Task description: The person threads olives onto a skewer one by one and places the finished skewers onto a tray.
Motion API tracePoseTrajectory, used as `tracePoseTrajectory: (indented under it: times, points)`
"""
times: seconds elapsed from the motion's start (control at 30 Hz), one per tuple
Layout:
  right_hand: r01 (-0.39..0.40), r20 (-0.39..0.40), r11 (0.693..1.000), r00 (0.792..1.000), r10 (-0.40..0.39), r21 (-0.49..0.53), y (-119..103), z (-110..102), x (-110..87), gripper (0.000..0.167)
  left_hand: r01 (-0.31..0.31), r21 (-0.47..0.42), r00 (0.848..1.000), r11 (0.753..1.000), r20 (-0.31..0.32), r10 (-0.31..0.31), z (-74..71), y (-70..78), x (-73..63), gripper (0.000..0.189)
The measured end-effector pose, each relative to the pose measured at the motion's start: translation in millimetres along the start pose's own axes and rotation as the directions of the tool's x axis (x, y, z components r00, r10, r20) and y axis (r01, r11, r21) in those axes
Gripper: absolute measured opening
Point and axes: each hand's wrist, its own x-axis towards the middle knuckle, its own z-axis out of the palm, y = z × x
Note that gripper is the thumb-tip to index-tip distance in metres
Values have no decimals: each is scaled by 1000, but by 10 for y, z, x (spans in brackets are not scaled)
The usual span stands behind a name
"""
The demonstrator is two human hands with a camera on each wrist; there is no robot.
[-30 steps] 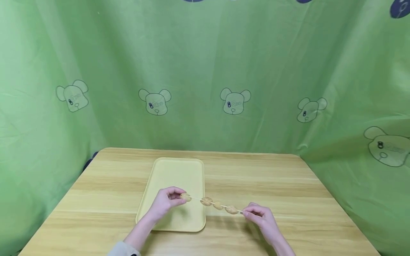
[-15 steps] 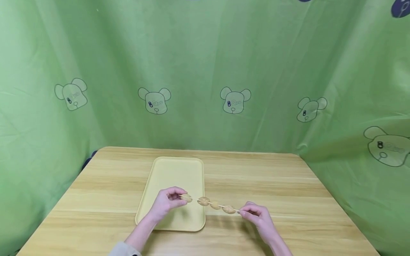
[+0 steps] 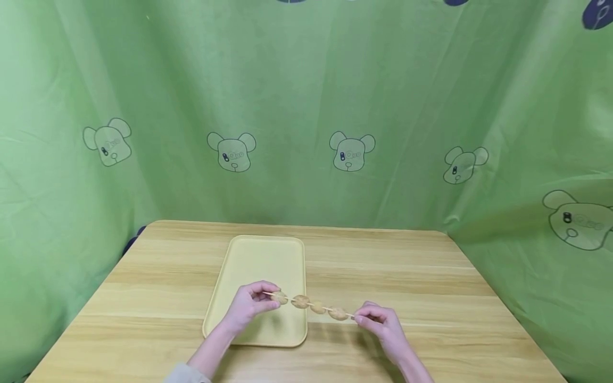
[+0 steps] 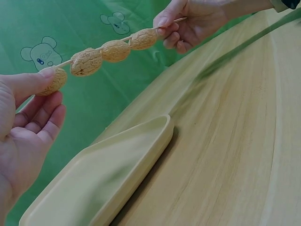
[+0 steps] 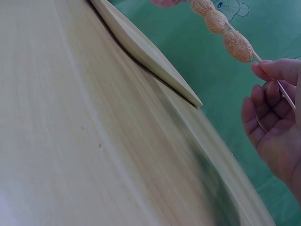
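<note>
A thin wooden skewer is held aloft between both hands, threaded with several tan, wrinkled, oval food pieces. In the head view my left hand pinches the leftmost piece between thumb and fingers, and the skewer's end pokes out past that piece. A short gap of bare skewer separates it from a browner piece. Two further pieces, a paler one and an end one, follow close together. My right hand pinches the skewer just beyond the end piece; its rear tip shows past the fingers in the left wrist view.
A pale yellow rectangular tray lies on the wood-grain table, beneath the left hand and part of the skewer. A green curtain with bear-head prints surrounds the table's back and sides.
My right hand has moved a little left with the skewer and its three pieces. The skewer's end now sticks out beyond the piece in my left hand, which has barely moved.
</note>
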Motion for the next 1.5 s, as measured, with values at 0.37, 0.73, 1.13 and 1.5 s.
tracePoseTrajectory:
  times: [0.37,0.73,1.13,1.5]
  points:
    - [-43,19,999,999,43,6,-11,43,21,8,22,15,1000,1000,-22,-21,-24,10,-9,38]
    - [-90,164,996,982,91,-18,-7,74,48,15,56,29,994,998,-92,-53,-108,-17,-36,40]
    - [-190,317,972,921,226,-142,-67,270,195,22,76,-93,949,993,-298,-101,-241,23,4,52]
    - [-297,484,954,829,281,-44,-95,629,305,22,104,-78,890,991,-438,-128,-364,-2,43,48]
